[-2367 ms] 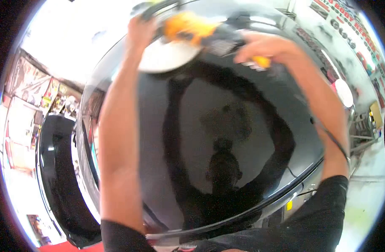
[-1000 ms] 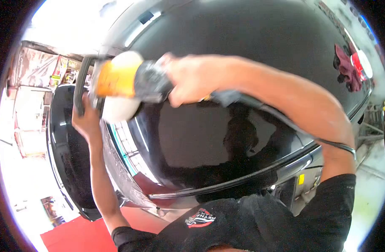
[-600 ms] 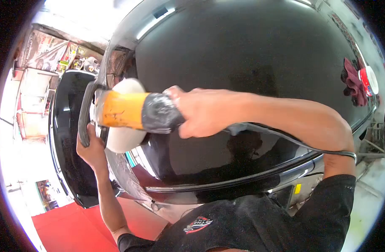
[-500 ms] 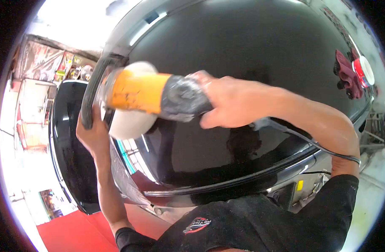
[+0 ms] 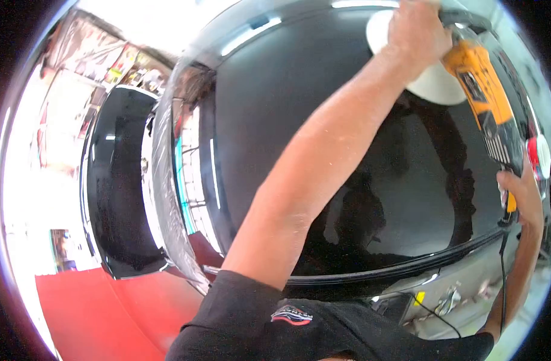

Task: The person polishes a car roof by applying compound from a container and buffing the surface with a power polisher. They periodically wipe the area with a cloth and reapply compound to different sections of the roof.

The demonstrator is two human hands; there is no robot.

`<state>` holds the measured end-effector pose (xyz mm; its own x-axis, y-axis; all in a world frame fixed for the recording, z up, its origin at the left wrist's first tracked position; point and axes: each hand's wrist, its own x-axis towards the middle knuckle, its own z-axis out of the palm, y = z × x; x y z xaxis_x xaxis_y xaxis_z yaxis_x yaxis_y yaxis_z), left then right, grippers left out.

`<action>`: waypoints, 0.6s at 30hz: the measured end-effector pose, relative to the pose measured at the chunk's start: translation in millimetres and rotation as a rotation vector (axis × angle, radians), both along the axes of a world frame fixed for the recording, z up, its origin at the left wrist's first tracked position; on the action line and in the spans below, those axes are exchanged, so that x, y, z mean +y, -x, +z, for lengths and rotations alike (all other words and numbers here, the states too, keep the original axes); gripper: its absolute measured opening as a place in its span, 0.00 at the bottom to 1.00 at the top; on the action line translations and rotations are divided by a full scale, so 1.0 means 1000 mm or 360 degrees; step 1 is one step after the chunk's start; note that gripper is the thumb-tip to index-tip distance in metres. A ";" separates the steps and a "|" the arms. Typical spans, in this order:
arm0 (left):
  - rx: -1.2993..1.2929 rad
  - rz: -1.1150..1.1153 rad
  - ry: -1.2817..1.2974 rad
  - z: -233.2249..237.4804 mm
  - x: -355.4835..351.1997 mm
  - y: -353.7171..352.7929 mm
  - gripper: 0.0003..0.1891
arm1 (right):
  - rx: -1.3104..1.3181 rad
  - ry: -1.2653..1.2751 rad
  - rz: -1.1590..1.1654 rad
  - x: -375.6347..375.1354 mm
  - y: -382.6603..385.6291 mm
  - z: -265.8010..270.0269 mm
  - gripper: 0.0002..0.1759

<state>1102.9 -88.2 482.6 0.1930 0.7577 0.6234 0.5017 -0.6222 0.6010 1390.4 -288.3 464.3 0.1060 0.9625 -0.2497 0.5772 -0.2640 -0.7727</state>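
Observation:
A yellow and black power polisher (image 5: pixel 483 90) with a round white pad (image 5: pixel 438 84) is at the upper right, over a glossy black car panel (image 5: pixel 275 138). My left hand (image 5: pixel 417 33) is closed around the black front handle of the polisher, above the pad. Lower down at the right, my right hand (image 5: pixel 521 189) grips the rear handle of the tool. A black cord (image 5: pixel 503 271) hangs from that rear end beside my right forearm. The pad lies against or just above the panel; the exact contact cannot be told.
A second black panel (image 5: pixel 122 180) stands at the left, above a red surface (image 5: pixel 107 307). Clear plastic film (image 5: pixel 167 180) runs along the main panel's left edge. A red and white round container (image 5: pixel 540 157) is at the far right. Shelves (image 5: pixel 131 69) stand at the upper left.
The polisher and both hands have swung from the left side of the panel to its upper right. The tool has turned from lying sideways to pointing away from me. The view has shifted slightly.

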 end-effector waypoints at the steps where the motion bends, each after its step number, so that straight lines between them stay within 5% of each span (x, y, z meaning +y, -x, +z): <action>1: -0.0008 0.0075 -0.0069 -0.002 -0.004 0.015 0.18 | 0.0018 -0.0031 0.0050 -0.001 0.009 0.003 0.56; 7: -0.0152 0.0488 0.0135 0.006 -0.113 0.157 0.22 | 0.0116 -0.0170 0.0602 -0.010 0.132 0.039 0.56; 11: -0.0242 0.0927 0.0099 -0.011 -0.228 0.288 0.19 | 0.0120 -0.0504 0.1426 -0.017 0.244 0.023 0.53; 13: -0.0032 0.1298 -0.0070 -0.031 -0.281 0.353 0.14 | -0.0091 -0.0108 0.1463 -0.034 0.306 0.023 0.54; 18: -0.0170 0.1736 0.0085 -0.060 -0.416 0.455 0.11 | -0.0116 -0.0002 0.1921 -0.085 0.426 -0.005 0.54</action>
<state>647.8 -503.7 423.0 -0.6506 0.5147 0.5584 0.7104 0.1525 0.6871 964.1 -373.2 459.6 -0.8474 0.4516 -0.2793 0.4935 0.4756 -0.7282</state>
